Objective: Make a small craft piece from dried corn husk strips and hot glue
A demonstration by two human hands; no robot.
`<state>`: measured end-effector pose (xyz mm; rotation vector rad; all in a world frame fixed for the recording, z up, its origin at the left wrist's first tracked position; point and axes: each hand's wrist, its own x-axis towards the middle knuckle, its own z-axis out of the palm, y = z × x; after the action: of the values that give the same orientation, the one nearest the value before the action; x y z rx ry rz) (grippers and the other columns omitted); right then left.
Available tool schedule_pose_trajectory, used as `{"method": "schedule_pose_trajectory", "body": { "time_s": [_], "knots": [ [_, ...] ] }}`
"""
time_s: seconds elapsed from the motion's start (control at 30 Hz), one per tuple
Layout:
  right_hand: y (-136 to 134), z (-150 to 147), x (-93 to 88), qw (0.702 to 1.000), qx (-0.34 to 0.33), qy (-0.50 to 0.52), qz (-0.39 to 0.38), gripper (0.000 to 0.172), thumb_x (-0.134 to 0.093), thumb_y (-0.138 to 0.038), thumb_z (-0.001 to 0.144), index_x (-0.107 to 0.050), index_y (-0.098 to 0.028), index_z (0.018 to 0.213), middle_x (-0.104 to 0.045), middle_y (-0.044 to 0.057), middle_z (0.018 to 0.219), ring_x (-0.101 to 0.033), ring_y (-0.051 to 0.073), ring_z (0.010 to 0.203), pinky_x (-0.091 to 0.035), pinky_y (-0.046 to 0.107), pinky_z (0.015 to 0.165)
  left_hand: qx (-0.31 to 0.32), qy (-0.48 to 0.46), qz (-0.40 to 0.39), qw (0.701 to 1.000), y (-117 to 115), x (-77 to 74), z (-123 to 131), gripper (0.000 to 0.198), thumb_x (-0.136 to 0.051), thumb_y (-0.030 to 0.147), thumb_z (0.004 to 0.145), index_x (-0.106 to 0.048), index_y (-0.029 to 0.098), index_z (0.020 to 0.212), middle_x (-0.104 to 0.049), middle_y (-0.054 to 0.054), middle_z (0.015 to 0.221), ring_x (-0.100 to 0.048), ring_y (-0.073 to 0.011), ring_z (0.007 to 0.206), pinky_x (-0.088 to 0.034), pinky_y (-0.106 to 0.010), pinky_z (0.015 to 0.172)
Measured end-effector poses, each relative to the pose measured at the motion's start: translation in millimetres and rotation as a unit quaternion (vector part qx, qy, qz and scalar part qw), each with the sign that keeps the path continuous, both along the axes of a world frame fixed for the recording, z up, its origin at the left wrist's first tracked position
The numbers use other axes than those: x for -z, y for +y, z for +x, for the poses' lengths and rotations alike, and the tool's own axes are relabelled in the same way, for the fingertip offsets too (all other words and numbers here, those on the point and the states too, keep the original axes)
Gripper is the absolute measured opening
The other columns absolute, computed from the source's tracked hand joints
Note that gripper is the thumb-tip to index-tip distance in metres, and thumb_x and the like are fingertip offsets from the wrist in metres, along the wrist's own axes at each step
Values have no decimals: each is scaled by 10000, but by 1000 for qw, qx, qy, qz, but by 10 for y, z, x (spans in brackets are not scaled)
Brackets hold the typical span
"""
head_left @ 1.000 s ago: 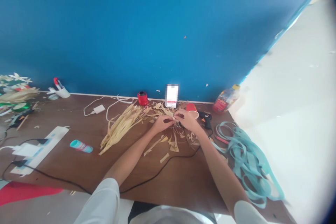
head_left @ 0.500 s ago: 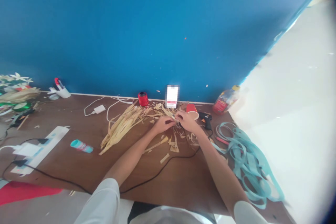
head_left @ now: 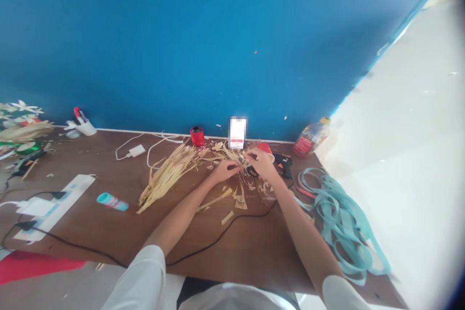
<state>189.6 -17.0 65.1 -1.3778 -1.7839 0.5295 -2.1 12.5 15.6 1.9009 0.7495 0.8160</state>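
Observation:
My left hand [head_left: 225, 171] is closed in a pinch, fingertips on what looks like a small pale piece of dried husk; its outline is hard to make out. Close by on the right, my right hand [head_left: 260, 162] has thumb and fingers drawn together, and whatever is in them is too small to name. Under and around both hands lie loose husk scraps [head_left: 240, 202]. Something with black loops, perhaps scissors [head_left: 251, 171], shows below my right hand. To the left spreads a bundle of long dried husk strips [head_left: 169, 174].
A lit phone [head_left: 237, 133] stands against the wall behind my hands. Nearby are a red roll [head_left: 197, 136], a red paper cup [head_left: 265, 147], and a black glue gun [head_left: 285, 165]. Teal ribbon [head_left: 337, 223] lies right, a power strip [head_left: 69, 203] left. A black cable [head_left: 225, 232] crosses the table.
My right hand has moved slightly up and away from my left, and the black loops below it show more. The left hand stays nearly in place.

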Motion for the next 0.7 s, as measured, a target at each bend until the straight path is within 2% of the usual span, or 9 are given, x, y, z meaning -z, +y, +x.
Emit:
{"method": "schedule_pose_trajectory", "body": {
  "time_s": [0.17, 0.3, 0.4, 0.53, 0.7],
  "knots": [
    [21, 116, -12, 997, 56, 41, -31, 242, -524, -361, 819, -671, -214, 943, -696, 43, 883, -606, 177, 747, -447, 289, 697, -23, -47, -64, 997, 61, 79, -3, 356, -591, 449, 818, -689, 108, 791, -653, -39, 643, -541, -103, 536, -421, -215, 533],
    [-5, 281, -86, 993, 101, 22, -50, 194, -591, -372, 744, -636, -189, 787, -665, 33, 747, -585, 171, 660, -420, 274, 609, -46, -76, -92, 992, 107, 101, -19, 361, -583, 455, 822, -683, 107, 825, -643, -35, 650, -525, -95, 529, -409, -213, 521],
    [-41, 435, -159, 989, 136, 1, -50, 221, -609, -401, 723, -620, -182, 738, -655, 39, 727, -578, 174, 651, -405, 272, 588, -53, -97, -100, 989, 126, 93, -32, 363, -564, 447, 836, -686, 106, 858, -644, -42, 678, -517, -91, 551, -404, -212, 533],
    [-104, 593, -240, 986, 162, 3, -41, 268, -565, -442, 759, -603, -179, 730, -634, 35, 666, -550, 159, 601, -391, 259, 554, -54, -109, -126, 985, 137, 97, -31, 355, -567, 437, 826, -686, 110, 893, -640, -42, 692, -500, -88, 544, -381, -209, 513],
    [-240, 632, -302, 984, 169, -9, -63, 357, -454, -452, 838, -574, -187, 631, -581, 23, 534, -522, 148, 536, -376, 255, 537, -47, -108, -133, 984, 135, 103, -19, 315, -585, 389, 803, -681, 109, 914, -643, -43, 694, -505, -88, 543, -354, -201, 496]
  ]
}}
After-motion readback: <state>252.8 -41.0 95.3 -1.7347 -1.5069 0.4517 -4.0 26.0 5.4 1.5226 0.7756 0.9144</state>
